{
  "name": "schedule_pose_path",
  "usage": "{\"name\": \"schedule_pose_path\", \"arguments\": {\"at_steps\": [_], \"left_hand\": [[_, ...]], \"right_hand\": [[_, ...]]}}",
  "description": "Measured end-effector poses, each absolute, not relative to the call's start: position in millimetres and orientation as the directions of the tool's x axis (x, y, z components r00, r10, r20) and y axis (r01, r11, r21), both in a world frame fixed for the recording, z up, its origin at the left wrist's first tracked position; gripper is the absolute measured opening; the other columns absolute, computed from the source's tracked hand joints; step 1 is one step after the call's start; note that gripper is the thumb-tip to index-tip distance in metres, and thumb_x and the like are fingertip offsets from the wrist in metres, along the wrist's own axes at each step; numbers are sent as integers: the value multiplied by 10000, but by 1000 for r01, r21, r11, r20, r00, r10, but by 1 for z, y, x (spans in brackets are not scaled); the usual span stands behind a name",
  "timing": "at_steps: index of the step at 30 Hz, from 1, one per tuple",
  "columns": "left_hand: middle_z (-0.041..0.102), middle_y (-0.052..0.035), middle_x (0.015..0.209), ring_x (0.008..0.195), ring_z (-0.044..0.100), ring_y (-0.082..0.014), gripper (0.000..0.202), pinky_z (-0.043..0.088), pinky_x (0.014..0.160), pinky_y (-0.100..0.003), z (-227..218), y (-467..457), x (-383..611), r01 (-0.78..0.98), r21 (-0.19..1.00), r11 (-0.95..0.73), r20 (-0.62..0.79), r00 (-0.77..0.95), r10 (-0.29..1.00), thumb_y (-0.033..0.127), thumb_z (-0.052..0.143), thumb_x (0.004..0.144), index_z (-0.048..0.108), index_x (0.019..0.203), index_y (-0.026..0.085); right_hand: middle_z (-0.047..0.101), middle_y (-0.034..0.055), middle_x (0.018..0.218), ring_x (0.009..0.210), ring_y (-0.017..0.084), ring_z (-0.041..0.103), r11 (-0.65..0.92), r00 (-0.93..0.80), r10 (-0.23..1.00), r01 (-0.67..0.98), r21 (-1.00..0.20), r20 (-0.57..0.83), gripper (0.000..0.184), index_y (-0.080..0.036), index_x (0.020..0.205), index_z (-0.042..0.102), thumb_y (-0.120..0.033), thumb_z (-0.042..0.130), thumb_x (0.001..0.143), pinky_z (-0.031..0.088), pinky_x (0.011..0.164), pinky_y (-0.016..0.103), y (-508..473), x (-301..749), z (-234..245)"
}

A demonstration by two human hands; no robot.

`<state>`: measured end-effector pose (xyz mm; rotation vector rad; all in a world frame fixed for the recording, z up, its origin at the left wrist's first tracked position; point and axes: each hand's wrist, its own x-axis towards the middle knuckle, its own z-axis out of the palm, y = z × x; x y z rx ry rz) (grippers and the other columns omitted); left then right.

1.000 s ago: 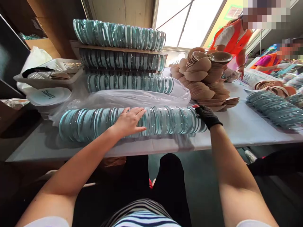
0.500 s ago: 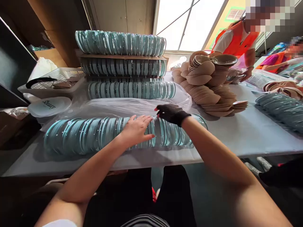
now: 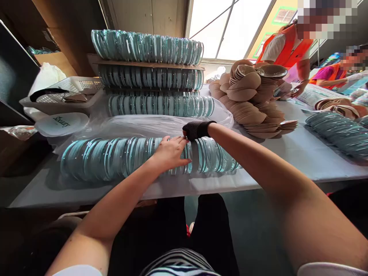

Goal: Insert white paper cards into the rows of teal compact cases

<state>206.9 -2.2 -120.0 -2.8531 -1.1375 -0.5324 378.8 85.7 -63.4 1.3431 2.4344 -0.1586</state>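
Note:
A long row of rounded, clear pieces with teal edges [image 3: 94,159] stands packed on edge along the front of the table, with a gap right of its middle. My left hand [image 3: 171,153], bare, lies over the row with its fingers stretched out and its thumb toward the gap. My right hand [image 3: 195,131] wears a black dotted glove with bare fingertips. Its fingers are curled down at the far upper edge of the row, close to my left fingertips. What they pinch, if anything, is hidden.
Similar rows [image 3: 149,48] are stacked behind, with cardboard between layers. Clear plastic sheeting [image 3: 138,125] lies in front of them. Brown curved pieces [image 3: 244,111] are heaped to the right; a white basket [image 3: 61,103] stands left. A person in an orange vest [image 3: 290,48] works at the back right.
My right hand has moved slightly left and its fingers have curled in toward my left fingertips. My left hand has shifted a little right along the row.

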Motion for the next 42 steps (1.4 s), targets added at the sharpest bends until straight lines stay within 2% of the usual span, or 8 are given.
{"name": "schedule_pose_path", "arguments": {"at_steps": [8,13,21,24,29,32,35,42], "left_hand": [[513,-97,1440,1321,463,-263,674,293,1112,-453,-118,-5,204,683,126,-719,294,666,685,555,626,815,457,1374,219],[512,-94,1442,1316,468,-266,669,303,1093,-418,-118,-2,204,677,117,-727,288,677,677,572,610,826,459,1375,220],[485,-100,1467,1339,439,-261,680,275,1120,-431,-114,-5,201,689,113,-716,240,681,692,562,587,846,434,1405,208],[450,-130,1490,1383,387,-279,672,252,1141,-467,-105,-6,204,689,80,-721,207,696,688,579,560,859,459,1395,188],[290,-151,1578,1460,243,-308,754,201,1166,-519,-101,-7,234,634,46,-772,243,743,624,624,526,860,414,1444,161],[357,-132,1550,1423,323,-289,780,246,1152,-495,-113,-8,253,609,47,-791,257,758,599,608,531,859,355,1478,167],[430,-136,1503,1361,407,-289,774,308,1109,-482,-124,-7,259,611,39,-791,294,749,593,600,563,839,384,1455,167],[442,-146,1488,1347,411,-316,766,297,1104,-533,-124,-7,257,615,74,-785,298,738,606,576,607,793,414,1424,187]], "right_hand": [[749,43,848,789,164,666,500,-503,861,865,-55,-82,246,-137,907,757,-118,564,755,438,687,211,37,401,-55],[738,94,954,848,220,681,361,-360,923,932,22,137,253,-155,929,742,-244,509,880,427,683,264,-55,395,-96],[722,70,1122,947,256,682,305,-308,950,951,49,56,430,-273,1154,711,-309,314,994,492,759,346,-120,386,-220],[746,45,1026,884,238,690,371,-369,927,928,-28,65,370,-306,1125,721,-327,387,967,509,756,338,-120,401,-200],[705,83,1162,1046,226,652,175,-132,908,982,-74,397,393,-214,1288,619,-303,437,951,473,904,314,-53,443,-103],[697,96,1176,1066,248,645,128,-129,991,989,74,20,449,-196,1294,620,-295,581,858,475,885,306,17,450,-65],[729,59,1076,965,206,669,258,-220,926,962,90,-306,486,-194,1242,665,-197,653,756,477,819,250,65,441,-54],[703,3,749,568,103,563,277,-268,852,960,-47,-450,558,-173,1274,630,-133,633,717,430,574,213,68,443,-53]]}}
